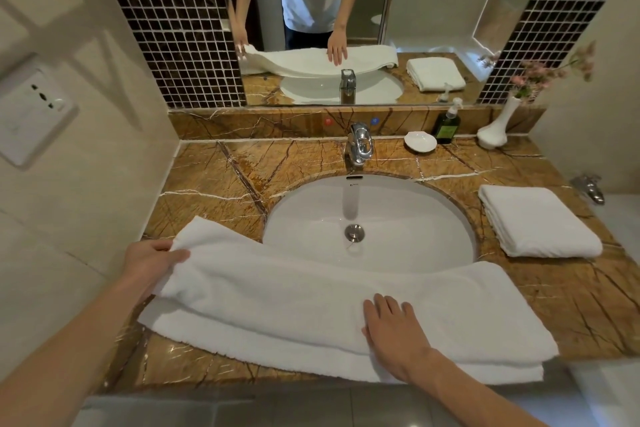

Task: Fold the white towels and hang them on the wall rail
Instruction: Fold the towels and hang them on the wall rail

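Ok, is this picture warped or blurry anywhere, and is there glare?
Head view: wide-angle warping bends the counter; the wall socket and flowers near the edges look smeared; the long towel and sink are sharp; only mild shine on the tap.

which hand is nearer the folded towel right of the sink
Right. The right hand presses the long towel, in front and left of the folded towel; the left hand grips its far end, across the sink.

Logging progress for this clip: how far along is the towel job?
Done: one folded towel lies on the counter right of the sink. In hand: the left hand grips one end of the long towel while the right hand presses it flat. Left: finishing that fold and hanging both; no rail shows.
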`<state>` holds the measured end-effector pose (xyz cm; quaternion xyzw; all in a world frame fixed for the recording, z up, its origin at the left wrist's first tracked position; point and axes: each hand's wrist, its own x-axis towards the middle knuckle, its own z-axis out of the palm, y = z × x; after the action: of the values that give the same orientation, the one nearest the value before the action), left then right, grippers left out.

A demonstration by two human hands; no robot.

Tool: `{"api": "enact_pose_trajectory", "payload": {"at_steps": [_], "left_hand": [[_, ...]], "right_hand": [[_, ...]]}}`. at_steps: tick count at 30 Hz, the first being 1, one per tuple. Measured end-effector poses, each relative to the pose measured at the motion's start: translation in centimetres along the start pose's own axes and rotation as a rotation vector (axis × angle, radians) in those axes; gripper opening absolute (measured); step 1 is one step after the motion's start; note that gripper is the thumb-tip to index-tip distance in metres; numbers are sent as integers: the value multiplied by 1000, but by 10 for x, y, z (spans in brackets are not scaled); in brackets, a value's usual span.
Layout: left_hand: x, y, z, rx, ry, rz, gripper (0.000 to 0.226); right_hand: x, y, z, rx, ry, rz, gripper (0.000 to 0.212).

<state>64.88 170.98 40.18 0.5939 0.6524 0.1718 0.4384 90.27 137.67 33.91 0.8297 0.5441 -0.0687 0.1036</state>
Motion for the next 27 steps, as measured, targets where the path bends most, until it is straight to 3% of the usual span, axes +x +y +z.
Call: {"api": "enact_pose_trajectory", "payload": {"at_steps": [3, 7, 10, 12, 14, 16, 20, 27], "left_hand": [[3, -9, 6, -57, 31, 33, 37], [0, -11, 19, 206, 115, 210, 48], [1, -19, 18, 564, 55, 411, 45], [-3, -27, 17, 929, 53, 529, 54], [-15, -31, 22, 1125, 33, 615, 61], [-30, -34, 32, 1151, -80, 703, 64], [-51, -53, 60, 1174, -349, 838, 75], [-57, -65, 73, 1183, -447, 706, 78]], "right_hand": [[0, -1, -1, -4, -24, 11, 45], [-2, -2, -2, 5, -47, 20, 46], [-3, -4, -2, 30, -55, 42, 49], [-4, -5, 1, 59, -39, 56, 48], [-5, -4, 2, 103, -33, 65, 43], [-5, -3, 8, 126, -28, 60, 41], [-6, 1, 18, 95, -56, 78, 73], [-14, 9, 13, 26, -139, -8, 74]]}}
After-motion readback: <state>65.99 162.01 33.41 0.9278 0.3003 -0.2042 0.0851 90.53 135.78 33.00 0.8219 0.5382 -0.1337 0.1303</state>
